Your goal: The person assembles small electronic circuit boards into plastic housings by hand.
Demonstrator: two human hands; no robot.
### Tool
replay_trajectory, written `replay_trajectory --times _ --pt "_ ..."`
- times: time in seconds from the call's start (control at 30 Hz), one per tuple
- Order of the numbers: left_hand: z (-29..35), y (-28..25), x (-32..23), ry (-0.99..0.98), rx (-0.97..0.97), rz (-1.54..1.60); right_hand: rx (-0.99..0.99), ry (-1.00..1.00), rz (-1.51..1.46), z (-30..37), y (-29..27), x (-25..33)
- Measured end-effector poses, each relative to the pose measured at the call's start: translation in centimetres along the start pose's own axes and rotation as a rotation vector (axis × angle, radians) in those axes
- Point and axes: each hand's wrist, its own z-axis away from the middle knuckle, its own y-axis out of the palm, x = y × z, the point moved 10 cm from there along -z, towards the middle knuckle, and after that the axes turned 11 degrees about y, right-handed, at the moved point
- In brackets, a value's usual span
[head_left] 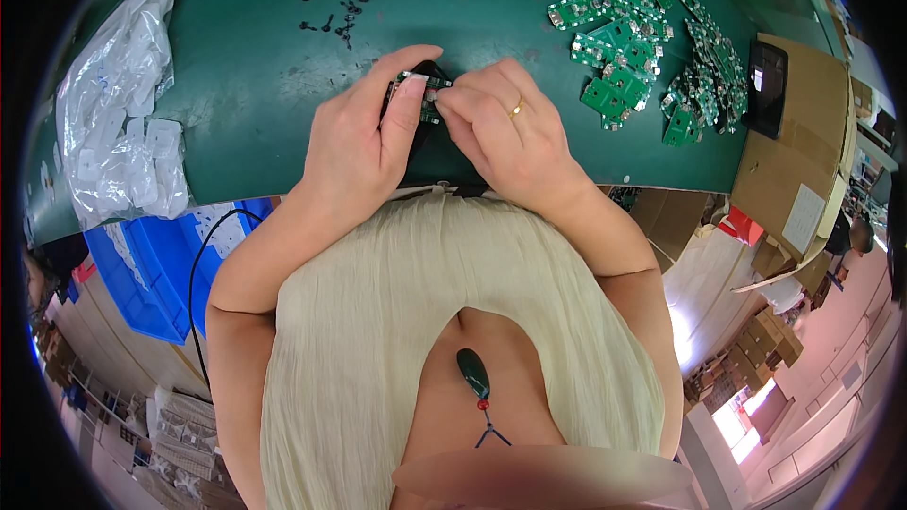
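Note:
Near the front edge of the green table, my left hand [354, 142] is closed around a black plastic casing [427, 67] with a green circuit board [427, 113] in it. The left thumb presses on top of the board. My right hand [515, 132], with a ring on one finger, is closed in a pinch at the casing's right side. Its fingertips meet the board's edge, and whatever lies between them is too small to make out. The casing's underside is hidden by my left fingers.
Green circuit boards [619, 47] lie in a loose heap at right, with another heap [709, 66] beside a cardboard box [789, 156] and a black device [767, 90]. Small black parts [348, 11] lie beyond my hands. At left are bagged white parts [142, 156], a blue bin [151, 288] below.

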Motion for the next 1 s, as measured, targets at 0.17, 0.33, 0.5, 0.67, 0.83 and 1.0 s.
replay_trajectory --times 0.17,0.33,0.5,0.67,0.83,1.0 --pt "0.2 0.3 0.4 -0.025 0.008 0.042 0.062 -0.037 -0.011 0.2 0.0 0.1" --pt "0.0 0.7 0.2 -0.044 0.053 0.038 0.069 0.077 -0.101 -0.2 -0.4 -0.9" --pt "0.1 1.0 0.2 -0.056 0.072 0.037 0.180 -0.001 -0.070 -0.5 -0.3 -0.5" --pt "0.3 1.7 1.0 -0.107 0.139 0.063 0.332 -0.109 0.054 -0.7 0.5 0.9" --pt "0.8 2.5 2.2 -0.213 0.136 0.199 0.332 -0.129 0.280 -0.6 1.2 1.9" --pt "1.4 3.6 3.1 -0.325 0.165 0.349 0.368 -0.118 0.297 -0.1 1.7 2.5"
